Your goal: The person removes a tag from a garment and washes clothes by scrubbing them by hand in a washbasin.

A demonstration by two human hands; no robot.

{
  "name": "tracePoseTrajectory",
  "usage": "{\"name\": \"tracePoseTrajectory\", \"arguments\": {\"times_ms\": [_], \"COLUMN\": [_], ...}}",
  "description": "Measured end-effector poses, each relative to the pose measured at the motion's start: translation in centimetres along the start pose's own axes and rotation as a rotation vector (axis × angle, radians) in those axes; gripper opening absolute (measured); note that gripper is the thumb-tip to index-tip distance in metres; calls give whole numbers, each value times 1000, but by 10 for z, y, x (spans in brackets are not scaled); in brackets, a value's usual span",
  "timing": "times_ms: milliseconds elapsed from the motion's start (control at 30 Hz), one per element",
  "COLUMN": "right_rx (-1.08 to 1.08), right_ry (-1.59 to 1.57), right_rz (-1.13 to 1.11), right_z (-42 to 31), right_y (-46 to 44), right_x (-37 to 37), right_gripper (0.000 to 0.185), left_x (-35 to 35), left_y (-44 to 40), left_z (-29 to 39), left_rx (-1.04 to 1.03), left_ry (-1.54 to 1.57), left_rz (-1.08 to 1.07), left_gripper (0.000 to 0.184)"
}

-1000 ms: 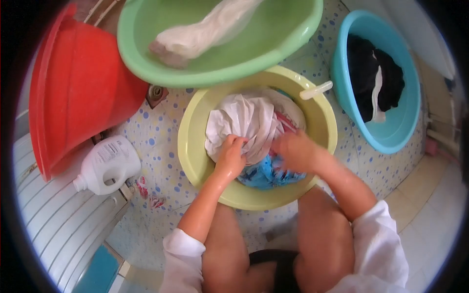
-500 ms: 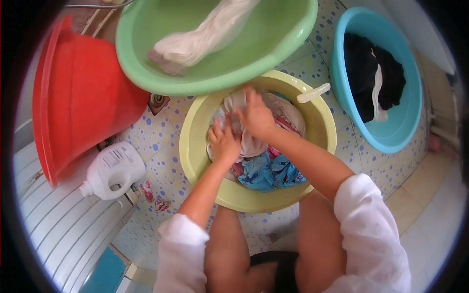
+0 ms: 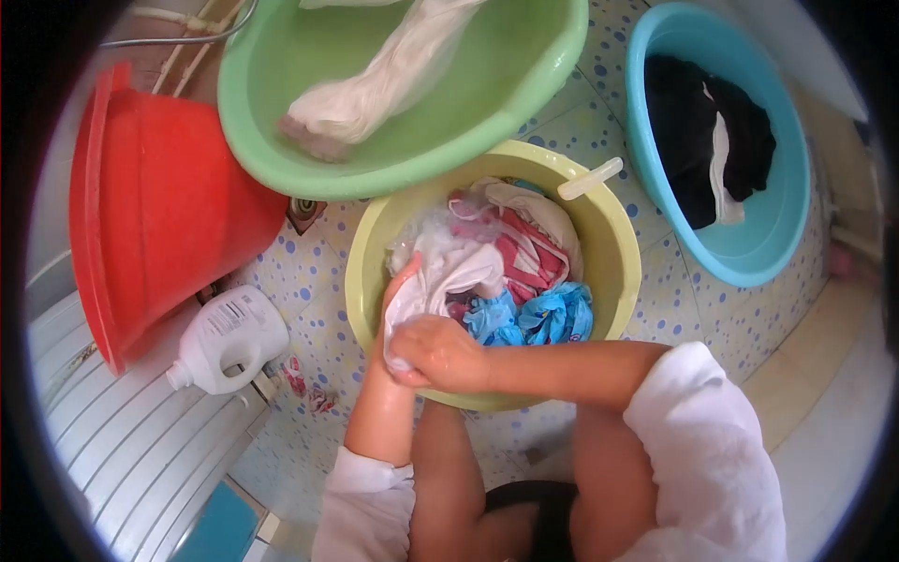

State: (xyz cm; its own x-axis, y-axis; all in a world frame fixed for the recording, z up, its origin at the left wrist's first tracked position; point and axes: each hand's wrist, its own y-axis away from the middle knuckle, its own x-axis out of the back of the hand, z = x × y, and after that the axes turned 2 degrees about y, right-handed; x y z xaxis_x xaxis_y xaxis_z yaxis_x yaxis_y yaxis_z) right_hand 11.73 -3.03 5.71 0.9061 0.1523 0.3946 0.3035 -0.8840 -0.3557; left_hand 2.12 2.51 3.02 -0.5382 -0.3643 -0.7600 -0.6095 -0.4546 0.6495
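Observation:
A wet white garment [image 3: 451, 273] is stretched between my hands over the near left side of the yellow basin [image 3: 354, 286]. My right hand [image 3: 436, 353] is closed in a fist around its near end, close to my left wrist. Behind the cloth, my left hand [image 3: 403, 278] holds it from the left, with most of its fingers hidden. Red-and-white cloth [image 3: 536, 248] and blue patterned cloth [image 3: 554, 315] lie in the basin, with suds [image 3: 426, 228] by the far left wall.
A green basin [image 3: 281, 178] with water and pale cloth stands beyond. At right, a blue basin [image 3: 646, 140] holds dark clothing [image 3: 693, 103]. A red tub [image 3: 169, 197] and white detergent bottle [image 3: 229, 339] are at left. A pale handle [image 3: 591, 178] rests on the yellow rim.
Both hands have come from the basin's far side toward me, lifting the white garment. My right hand has closed on its near end. The red-and-white cloth is more exposed.

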Motion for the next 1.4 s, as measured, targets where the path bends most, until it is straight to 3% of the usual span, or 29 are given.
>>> {"name": "tracePoseTrajectory", "arguments": {"times_ms": [100,167,233,267,333,367,400,433,467,500,533,567,600,667,733,767,800,867,900,967,1000,1033,1100,1133,1200,1267,1300,1333,1400], "right_rx": [60,-386,-705,-707,-609,-613,-622,-629,-631,-589,-531,-600,-600,-307,-332,-202,-88,28,34,79,-82,-235,-638,-642,-515,-224,-272,-319,-442], "right_ry": [132,416,345,344,463,461,450,438,441,647,845,823,829,849,620,427,223,58,62,58,249,446,428,422,355,202,235,262,313], "right_rz": [-40,-179,-27,-26,390,387,212,38,40,-237,-520,-603,-601,-554,-260,-190,-122,-31,-24,-73,-269,-464,-246,-245,81,178,56,-69,-67], "right_z": [45,90,126,137,150,148,146,144,144,147,150,158,164,170,124,101,76,26,18,10,28,57,106,102,80,35,44,57,90], "right_y": [0,-10,-9,-8,0,4,6,7,10,14,17,14,9,3,-23,-26,-20,-4,-1,5,-1,-21,-29,-27,-20,-9,-6,-2,-5], "right_x": [-3,10,21,26,32,37,44,48,45,40,33,27,30,30,42,38,28,-2,-11,-20,-13,4,29,25,19,-4,-4,-4,6], "right_gripper": [14,13,17,17,28,28,35,44,44,48,54,47,47,42,33,29,26,16,16,11,13,22,20,20,25,22,21,21,20], "left_x": [9,5,-11,-19,-23,-21,-17,-8,2,13,24,34,36,41,39,38,19,4,-12,57,96,37,1,-5,-1,1,2,3,-1], "left_y": [3,2,4,6,12,11,7,1,-7,-19,-29,-39,-46,-47,-47,-37,-23,2,10,-2,-8,-1,-6,-8,-9,-11,-5,-4,-9], "left_z": [-15,-26,-28,-22,-12,-15,-19,-26,-33,-38,-38,-37,-34,-19,12,4,5,21,7,-12,-20,-26,-36,-35,-19,-12,-15,-22,-30], "left_rx": [-137,-279,-345,-344,-446,-525,-526,-732,-867,-748,-747,-570,-399,-394,-237,-494,-373,79,-9,-165,-319,-322,-333,-333,-304,-275,-308,-305,-369], "left_ry": [-86,-170,-244,-246,-176,-387,-387,-1312,-2252,-2543,-2536,-2516,-2491,-2517,-1807,-1027,-340,-67,-62,-260,-452,-127,-169,-215,-189,-205,-237,-232,-161], "left_rz": [164,320,380,380,622,750,751,745,607,532,532,539,538,532,469,508,570,127,44,50,62,339,366,400,491,242,-14,-3,536], "left_gripper": [43,42,44,44,48,53,53,55,58,65,65,64,62,58,50,42,45,56,60,56,53,45,44,42,42,40,38,38,39]}}
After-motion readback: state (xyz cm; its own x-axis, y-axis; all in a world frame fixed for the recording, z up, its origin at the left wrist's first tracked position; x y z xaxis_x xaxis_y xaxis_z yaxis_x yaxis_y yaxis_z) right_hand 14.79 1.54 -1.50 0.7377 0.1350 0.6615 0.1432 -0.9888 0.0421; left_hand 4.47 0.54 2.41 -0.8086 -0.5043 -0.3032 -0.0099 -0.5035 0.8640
